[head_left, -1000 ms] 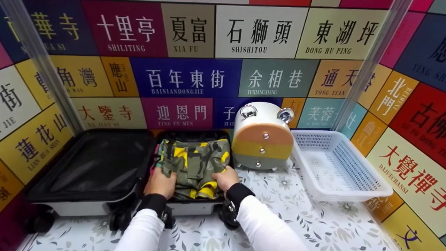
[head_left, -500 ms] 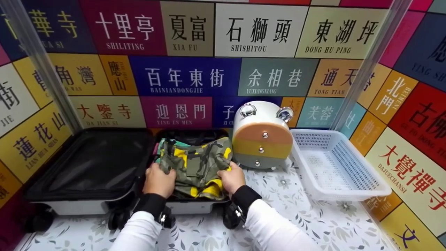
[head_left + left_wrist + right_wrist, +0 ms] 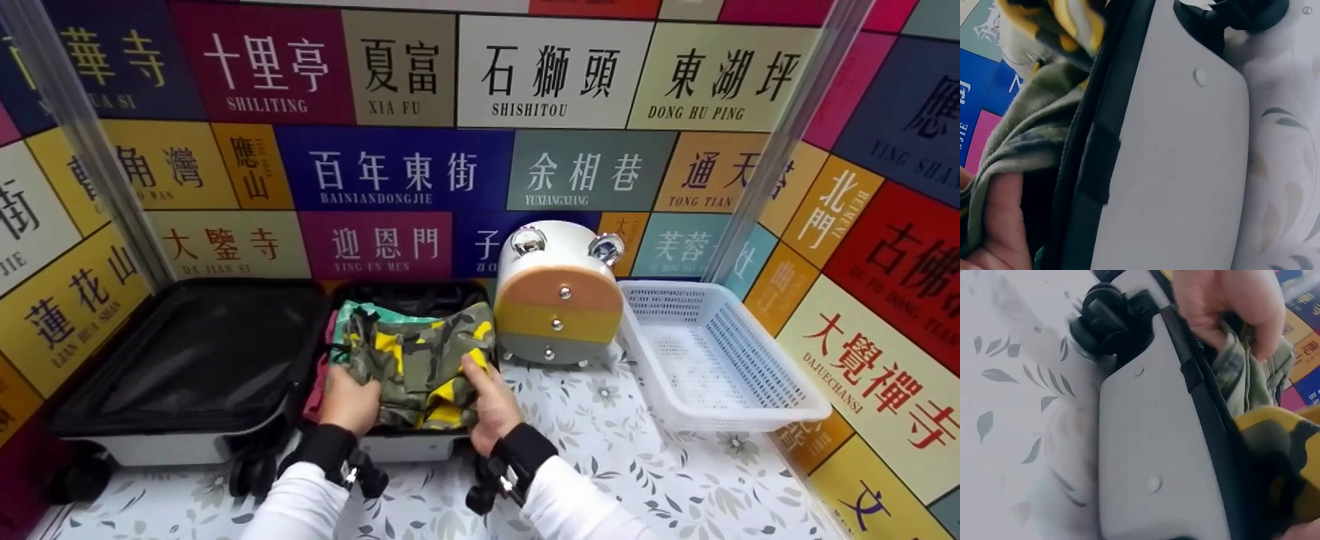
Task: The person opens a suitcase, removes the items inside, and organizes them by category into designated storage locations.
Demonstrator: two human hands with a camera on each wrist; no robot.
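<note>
A camouflage garment (image 3: 420, 360) in green, grey and yellow lies bunched in the right half of an open suitcase (image 3: 409, 448). Its left front edge is pinched by my left hand (image 3: 351, 401), with cloth between thumb and fingers; the left wrist view shows these fingers (image 3: 1005, 211) under a fold. At the garment's right edge, my right hand (image 3: 495, 405) touches the cloth, its visible digits fairly straight and the rest hidden. Only a fingertip (image 3: 1303, 532) of it enters the right wrist view. Green cloth (image 3: 367, 309) and dark pink cloth (image 3: 319, 390) show beneath the garment.
The suitcase's black-lined other half (image 3: 195, 360) lies to the left, with black wheels (image 3: 251, 471) facing me. Right of the suitcase stands a rounded drawer box (image 3: 559, 300) with striped front, then a white plastic basket (image 3: 765, 416). A flower-patterned cloth (image 3: 600, 420) covers the surface.
My right hand has loosened from its pinch and turned, its digits straighter along the garment's edge. The garment has shifted slightly toward me, showing more green and pink cloth. My left hand still pinches it.
</note>
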